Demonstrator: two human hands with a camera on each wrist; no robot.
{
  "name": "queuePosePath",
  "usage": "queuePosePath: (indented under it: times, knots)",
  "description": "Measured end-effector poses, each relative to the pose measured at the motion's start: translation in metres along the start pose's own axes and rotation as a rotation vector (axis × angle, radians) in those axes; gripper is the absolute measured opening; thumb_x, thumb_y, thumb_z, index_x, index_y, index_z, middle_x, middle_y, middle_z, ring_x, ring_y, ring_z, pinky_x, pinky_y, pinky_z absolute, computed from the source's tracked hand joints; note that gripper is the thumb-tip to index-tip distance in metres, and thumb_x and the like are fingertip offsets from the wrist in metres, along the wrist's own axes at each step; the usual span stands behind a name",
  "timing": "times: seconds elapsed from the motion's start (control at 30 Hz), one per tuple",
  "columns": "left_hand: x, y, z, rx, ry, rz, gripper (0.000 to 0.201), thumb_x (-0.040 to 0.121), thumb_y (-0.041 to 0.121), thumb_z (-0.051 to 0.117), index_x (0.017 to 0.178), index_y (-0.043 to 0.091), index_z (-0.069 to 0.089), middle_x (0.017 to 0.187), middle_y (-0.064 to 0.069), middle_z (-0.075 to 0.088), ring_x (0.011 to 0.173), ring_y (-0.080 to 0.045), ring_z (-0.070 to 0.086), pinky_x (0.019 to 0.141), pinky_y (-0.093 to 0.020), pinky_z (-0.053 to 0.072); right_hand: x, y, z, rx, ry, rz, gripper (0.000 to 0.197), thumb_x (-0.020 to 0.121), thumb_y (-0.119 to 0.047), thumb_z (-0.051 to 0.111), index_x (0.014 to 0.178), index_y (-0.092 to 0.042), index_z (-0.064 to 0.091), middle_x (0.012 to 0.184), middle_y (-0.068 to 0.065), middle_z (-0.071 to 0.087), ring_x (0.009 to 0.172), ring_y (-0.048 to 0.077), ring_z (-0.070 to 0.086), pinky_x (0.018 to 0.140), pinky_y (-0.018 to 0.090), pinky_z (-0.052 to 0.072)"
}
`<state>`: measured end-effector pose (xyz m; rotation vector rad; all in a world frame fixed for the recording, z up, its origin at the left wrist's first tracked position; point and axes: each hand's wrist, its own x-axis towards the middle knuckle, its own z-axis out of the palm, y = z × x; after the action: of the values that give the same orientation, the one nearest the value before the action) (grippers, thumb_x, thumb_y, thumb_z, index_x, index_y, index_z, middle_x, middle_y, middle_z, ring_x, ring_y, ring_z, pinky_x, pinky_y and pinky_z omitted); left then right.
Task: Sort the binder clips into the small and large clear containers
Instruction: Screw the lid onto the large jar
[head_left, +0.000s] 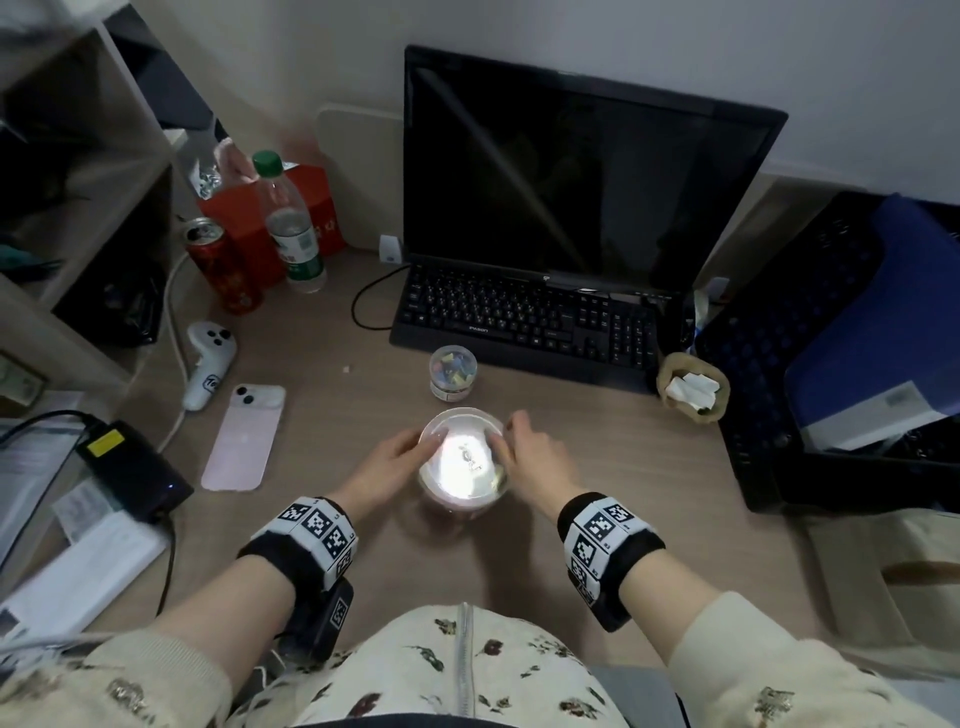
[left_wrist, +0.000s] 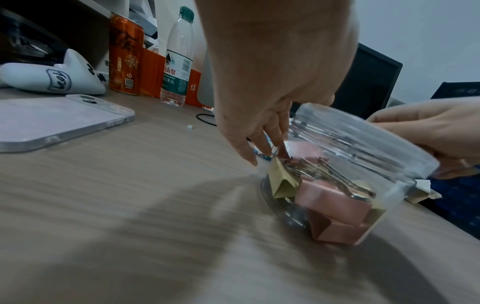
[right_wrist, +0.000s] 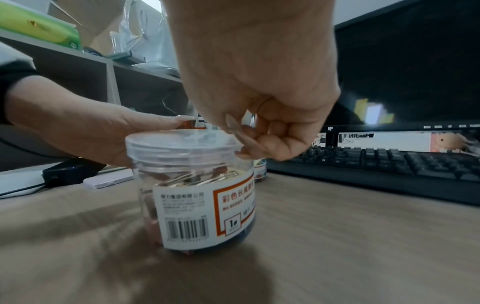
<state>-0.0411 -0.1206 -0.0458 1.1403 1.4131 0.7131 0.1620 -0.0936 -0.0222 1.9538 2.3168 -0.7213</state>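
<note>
The large clear container (head_left: 461, 462) stands on the desk near my body with its clear lid (right_wrist: 179, 139) on. Pink and yellow binder clips (left_wrist: 332, 199) lie inside it. My left hand (head_left: 415, 444) cups its left side, fingers (left_wrist: 262, 152) down along the wall and a nail on the lid rim. My right hand (head_left: 506, 436) has its fingers (right_wrist: 244, 142) curled on the lid's right edge. Behind it stands the small clear container (head_left: 453, 371), lid on, with small coloured clips inside. No loose clips show on the desk.
A black keyboard (head_left: 524, 317) and a monitor (head_left: 582, 171) fill the back. A pink phone (head_left: 244, 436), white controller (head_left: 208, 364), red can (head_left: 223, 270) and water bottle (head_left: 291, 223) sit left. A paper-filled cup (head_left: 691, 387) and black crate (head_left: 831, 338) stand right.
</note>
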Motion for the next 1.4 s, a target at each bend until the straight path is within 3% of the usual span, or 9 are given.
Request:
queuePosePath:
  times: [0.2,0.3,0.43,0.6,1.07,1.17,1.27,1.33,1.4]
  knots:
    - [0.004,-0.006,-0.001,0.024,0.034,-0.008,0.027,0.098,0.027,0.056,0.124,0.019,0.060,0.111,0.014,0.065,0.097,0.009,0.060,0.084,-0.005,0.046,-0.001,0.003,0.005,0.061,-0.063,0.009,0.047,0.098,-0.058,0.026,0.112,-0.018,0.046,0.097,0.014,0.068,0.087,0.036,0.063,0.074,0.042,0.051]
    - [0.007,-0.006,0.000,-0.010,0.072,-0.020,0.030,0.096,0.020,0.059,0.124,0.011,0.061,0.111,0.004,0.066,0.104,-0.007,0.062,0.092,-0.014,0.047,0.001,0.003,0.003,0.054,-0.089,0.035,0.048,0.097,-0.061,0.028,0.116,-0.021,0.048,0.100,0.012,0.068,0.091,0.034,0.064,0.075,0.040,0.050]
    - [0.009,-0.005,0.000,-0.019,0.097,-0.020,0.024,0.095,0.014,0.061,0.118,0.008,0.062,0.106,0.002,0.065,0.099,-0.009,0.060,0.084,-0.008,0.048,0.006,0.002,0.001,0.024,-0.096,0.053,0.052,0.095,-0.064,0.029,0.120,-0.023,0.049,0.103,0.007,0.068,0.093,0.029,0.064,0.075,0.039,0.052]
    - [0.011,-0.009,-0.003,-0.009,0.090,-0.051,0.024,0.094,0.019,0.063,0.116,0.011,0.063,0.111,-0.003,0.067,0.107,-0.016,0.062,0.101,-0.031,0.048,0.008,0.002,0.002,0.034,-0.112,0.086,0.050,0.094,-0.064,0.032,0.121,-0.025,0.048,0.103,0.004,0.068,0.092,0.027,0.064,0.072,0.036,0.051]
    - [0.011,-0.008,0.000,0.033,0.138,-0.053,0.027,0.093,0.026,0.064,0.116,0.013,0.065,0.110,0.000,0.067,0.106,-0.015,0.061,0.097,-0.027,0.048,0.011,0.001,0.002,0.004,-0.130,0.123,0.051,0.092,-0.068,0.031,0.117,-0.026,0.048,0.089,0.002,0.070,0.079,0.024,0.068,0.073,0.037,0.053]
    - [0.013,-0.007,-0.003,0.035,0.099,-0.060,0.028,0.092,0.026,0.064,0.116,0.012,0.064,0.109,0.002,0.067,0.107,-0.014,0.062,0.093,-0.020,0.048,0.011,-0.002,-0.006,-0.102,-0.117,0.066,0.054,0.095,-0.062,0.033,0.129,-0.022,0.043,0.116,0.006,0.062,0.099,0.028,0.062,0.079,0.039,0.051]
    - [0.016,-0.008,-0.007,0.056,0.045,-0.050,0.037,0.092,0.023,0.066,0.125,0.011,0.059,0.112,0.004,0.064,0.106,-0.011,0.061,0.102,-0.031,0.048,0.010,-0.006,-0.012,-0.055,0.061,-0.121,0.060,0.095,-0.051,0.047,0.145,-0.022,0.031,0.139,0.003,0.045,0.123,0.026,0.048,0.097,0.043,0.044]
    - [0.013,-0.006,-0.010,-0.126,-0.056,-0.053,0.070,0.074,0.025,0.077,0.135,0.009,0.048,0.118,0.007,0.060,0.110,-0.009,0.057,0.098,-0.025,0.048,0.011,-0.010,-0.013,0.015,0.049,-0.274,0.062,0.094,-0.047,0.050,0.147,-0.025,0.028,0.148,0.000,0.035,0.135,0.022,0.035,0.110,0.047,0.032]
    - [0.013,-0.008,-0.012,-0.268,-0.117,-0.071,0.096,0.047,0.029,0.070,0.137,0.010,0.041,0.126,0.004,0.056,0.119,-0.014,0.053,0.095,-0.021,0.046,0.012,-0.014,-0.012,0.000,-0.062,-0.344,0.073,0.090,-0.056,0.049,0.151,-0.031,0.018,0.159,-0.001,0.016,0.145,0.021,0.014,0.118,0.052,0.013]
